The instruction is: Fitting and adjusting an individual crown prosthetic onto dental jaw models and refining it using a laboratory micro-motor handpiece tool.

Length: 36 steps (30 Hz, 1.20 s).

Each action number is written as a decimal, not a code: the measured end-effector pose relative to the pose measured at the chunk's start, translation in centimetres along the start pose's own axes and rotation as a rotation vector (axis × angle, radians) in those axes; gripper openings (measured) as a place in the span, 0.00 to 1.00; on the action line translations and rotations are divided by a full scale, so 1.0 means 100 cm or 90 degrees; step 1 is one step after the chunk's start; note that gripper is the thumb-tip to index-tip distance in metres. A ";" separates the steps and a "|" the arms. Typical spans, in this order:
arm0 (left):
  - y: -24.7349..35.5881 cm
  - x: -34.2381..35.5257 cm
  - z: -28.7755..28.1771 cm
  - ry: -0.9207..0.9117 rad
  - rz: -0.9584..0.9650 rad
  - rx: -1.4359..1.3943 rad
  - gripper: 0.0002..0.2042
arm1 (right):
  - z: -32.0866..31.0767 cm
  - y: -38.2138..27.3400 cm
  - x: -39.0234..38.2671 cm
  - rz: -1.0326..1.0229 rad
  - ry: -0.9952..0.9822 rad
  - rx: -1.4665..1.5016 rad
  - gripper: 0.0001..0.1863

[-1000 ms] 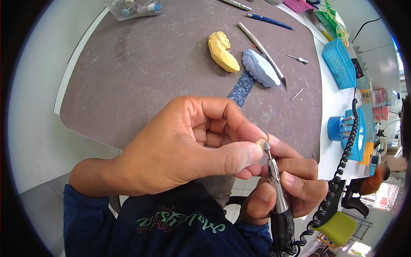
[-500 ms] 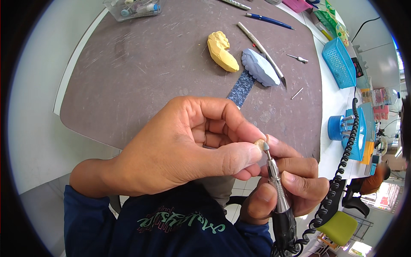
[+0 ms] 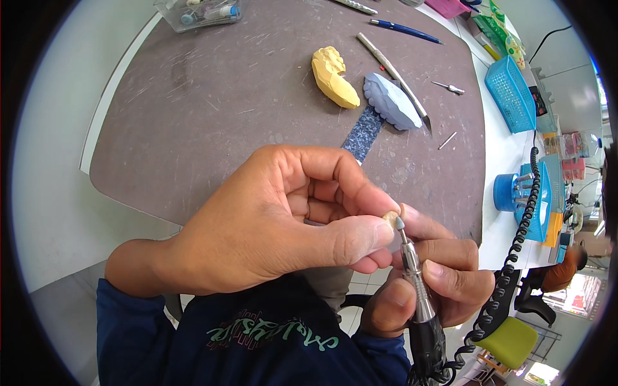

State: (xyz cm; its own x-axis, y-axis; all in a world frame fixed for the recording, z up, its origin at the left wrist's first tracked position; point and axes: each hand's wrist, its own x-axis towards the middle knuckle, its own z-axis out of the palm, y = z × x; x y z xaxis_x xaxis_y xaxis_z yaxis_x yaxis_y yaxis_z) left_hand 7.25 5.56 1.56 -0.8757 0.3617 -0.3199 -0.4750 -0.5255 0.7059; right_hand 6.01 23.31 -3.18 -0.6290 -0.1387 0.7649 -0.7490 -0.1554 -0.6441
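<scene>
One left hand (image 3: 277,235) holds one small cream piece (image 3: 389,217), one right hand (image 3: 456,280) one handpiece (image 3: 423,309); beyond both lie two casts (image 3: 333,83), one knife (image 3: 380,58), one blue pen (image 3: 407,31).

left grip (image 3: 283,222): pinched closed | right grip (image 3: 447,273): curled closed, just beside left

The counter (image 3: 225,96) shows a scratched brown surface with white edges. At the frame's upper left sits a clear tray (image 3: 183,24); at upper centre, a yellow cast (image 3: 335,83) and a grey-blue cast (image 3: 393,103) beside a blue patterned strip (image 3: 364,134). Toward upper right lie a knife (image 3: 393,69), a blue pen (image 3: 405,31), a metal bit (image 3: 449,87) and a thin pin (image 3: 447,140).
</scene>
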 end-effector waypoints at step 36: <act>-0.015 0.001 0.003 0.001 0.151 0.059 0.10 | -0.004 -0.004 0.000 0.026 0.018 0.012 0.18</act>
State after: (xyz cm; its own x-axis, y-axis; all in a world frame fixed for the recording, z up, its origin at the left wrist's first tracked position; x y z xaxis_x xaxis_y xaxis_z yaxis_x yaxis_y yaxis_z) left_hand 7.92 6.59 0.63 -0.9619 0.2355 -0.1390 -0.2460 -0.5233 0.8159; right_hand 6.25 23.76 -2.93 -0.6654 -0.1174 0.7372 -0.7183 -0.1684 -0.6751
